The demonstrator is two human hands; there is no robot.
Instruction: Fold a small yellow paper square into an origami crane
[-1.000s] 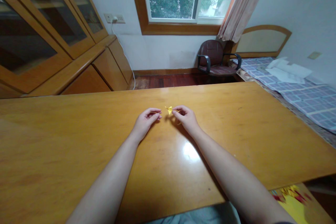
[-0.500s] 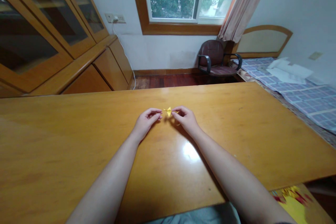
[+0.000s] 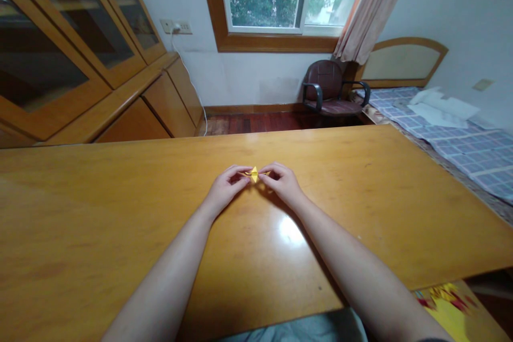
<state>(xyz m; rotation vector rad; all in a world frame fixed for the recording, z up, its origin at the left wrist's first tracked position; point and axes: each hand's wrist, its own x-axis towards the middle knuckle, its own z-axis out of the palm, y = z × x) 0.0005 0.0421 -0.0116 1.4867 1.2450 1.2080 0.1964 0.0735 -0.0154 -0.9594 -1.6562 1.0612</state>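
A tiny folded piece of yellow paper [image 3: 254, 173] is held just above the wooden table [image 3: 120, 214], near the table's middle. My left hand [image 3: 224, 190] pinches its left end with thumb and fingertips. My right hand [image 3: 282, 183] pinches its right end the same way. Both hands' fingers are curled together, and the two hands nearly touch around the paper. Both forearms stretch forward over the table from the near edge.
Wooden cabinets with glass doors [image 3: 60, 53] line the left wall. A dark office chair [image 3: 331, 91] stands under the window. A bed [image 3: 460, 139] with a checked cover and white sheets runs along the right. Yellow and red paper [image 3: 444, 299] lies below the table's near right corner.
My hands have drawn closer together. The left hand, which was apart from the yellow paper, now pinches its left end; the paper has shifted slightly left.
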